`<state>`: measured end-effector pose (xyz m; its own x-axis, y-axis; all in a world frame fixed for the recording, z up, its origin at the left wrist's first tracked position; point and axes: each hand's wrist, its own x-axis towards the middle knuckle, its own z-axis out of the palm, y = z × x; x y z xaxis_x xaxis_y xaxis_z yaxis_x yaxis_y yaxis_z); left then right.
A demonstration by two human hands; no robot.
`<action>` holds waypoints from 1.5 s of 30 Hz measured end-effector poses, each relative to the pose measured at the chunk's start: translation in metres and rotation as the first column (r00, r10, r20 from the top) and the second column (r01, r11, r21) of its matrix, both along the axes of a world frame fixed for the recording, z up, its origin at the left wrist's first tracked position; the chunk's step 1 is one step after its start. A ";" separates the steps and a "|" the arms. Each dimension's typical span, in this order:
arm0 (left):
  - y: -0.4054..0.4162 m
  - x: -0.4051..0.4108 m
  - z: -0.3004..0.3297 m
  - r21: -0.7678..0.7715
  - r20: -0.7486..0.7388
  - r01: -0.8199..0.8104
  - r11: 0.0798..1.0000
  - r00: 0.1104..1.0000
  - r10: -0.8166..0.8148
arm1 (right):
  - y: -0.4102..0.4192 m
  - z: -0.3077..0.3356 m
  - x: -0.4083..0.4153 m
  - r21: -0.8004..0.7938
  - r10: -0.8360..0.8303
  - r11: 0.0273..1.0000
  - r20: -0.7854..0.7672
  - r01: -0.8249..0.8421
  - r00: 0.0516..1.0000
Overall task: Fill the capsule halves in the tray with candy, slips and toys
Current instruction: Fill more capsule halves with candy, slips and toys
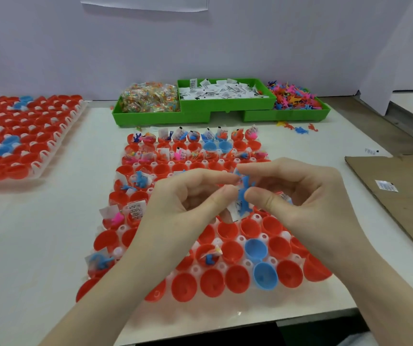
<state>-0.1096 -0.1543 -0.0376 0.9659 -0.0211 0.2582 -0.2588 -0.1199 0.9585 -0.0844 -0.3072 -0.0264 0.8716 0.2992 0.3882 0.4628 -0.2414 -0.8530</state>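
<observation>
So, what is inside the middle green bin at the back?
The middle green bin is heaped with white printed paper slips. They cover its floor completely, so anything lying beneath them cannot be seen.

Pale wall [225, 46], glossy white table [38, 221]

Two hands, the left [188, 196] and the right [297, 196], share one blue toy [244, 193] and one paper slip [234, 212] above a tray of capsule halves [228, 267]. A second tray [26, 136] lies left of it, making two trays. Behind the near tray stand three green bins: one of candy [150, 97], one of slips [225, 91], one of toys [295, 97]. One sheet of cardboard [405, 196] lies to the right.
</observation>
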 end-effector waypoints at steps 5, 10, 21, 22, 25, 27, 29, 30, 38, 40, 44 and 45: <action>0.003 0.003 -0.005 -0.044 -0.039 -0.030 0.999 0.999 0.028 | 0.005 -0.005 0.004 -0.136 0.043 0.990 0.048 -0.036 0.998; 0.005 0.006 -0.014 -0.129 -0.153 -0.032 0.991 0.988 0.012 | 0.005 -0.008 0.005 -0.235 0.106 0.967 0.001 -0.102 0.994; 0.015 -0.014 -0.041 0.719 0.220 -0.169 0.674 0.975 0.009 | -0.002 -0.041 0.000 -0.346 0.047 0.932 -0.175 -0.106 0.984; 0.015 -0.017 -0.044 0.777 0.239 -0.176 0.605 0.971 -0.025 | -0.002 -0.044 -0.001 -0.377 0.053 0.920 -0.155 -0.108 0.987; 0.014 -0.019 -0.052 0.867 0.292 -0.220 0.446 0.951 -0.099 | 0.001 -0.050 -0.004 -0.476 0.078 0.871 -0.101 -0.117 0.992; 0.013 -0.020 -0.056 0.875 0.342 -0.272 0.400 0.933 -0.115 | 0.002 -0.053 -0.005 -0.517 0.088 0.848 -0.073 -0.113 0.993; 0.015 -0.019 -0.060 0.864 0.405 -0.335 0.375 0.906 -0.124 | 0.003 -0.052 -0.006 -0.549 0.081 0.829 -0.065 -0.104 0.995; 0.016 -0.018 -0.062 0.856 0.432 -0.361 0.371 0.893 -0.127 | 0.002 -0.051 -0.006 -0.563 0.070 0.821 -0.070 -0.097 0.995; 0.017 -0.020 -0.069 0.839 0.458 -0.389 0.381 0.882 -0.108 | 0.016 -0.028 0.004 -0.746 0.001 0.641 -0.235 -0.181 0.972; 0.017 -0.023 -0.070 0.844 0.448 -0.378 0.380 0.887 -0.113 | 0.017 -0.026 0.008 -0.760 -0.015 0.612 -0.287 -0.219 0.958; 0.015 -0.032 -0.071 0.868 0.388 -0.334 0.367 0.918 -0.082 | 0.012 -0.028 0.008 -0.700 -0.009 0.680 -0.305 -0.218 0.952; 0.014 -0.033 -0.072 0.873 0.383 -0.332 0.357 0.920 -0.081 | 0.010 -0.029 0.007 -0.678 -0.003 0.703 -0.305 -0.215 0.952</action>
<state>-0.1426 -0.1399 -0.1094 0.8425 -0.3256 0.4291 -0.3967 -0.9140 0.0854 -0.0769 -0.2968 -0.0556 0.8498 0.4840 -0.2087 0.3082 -0.7775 -0.5482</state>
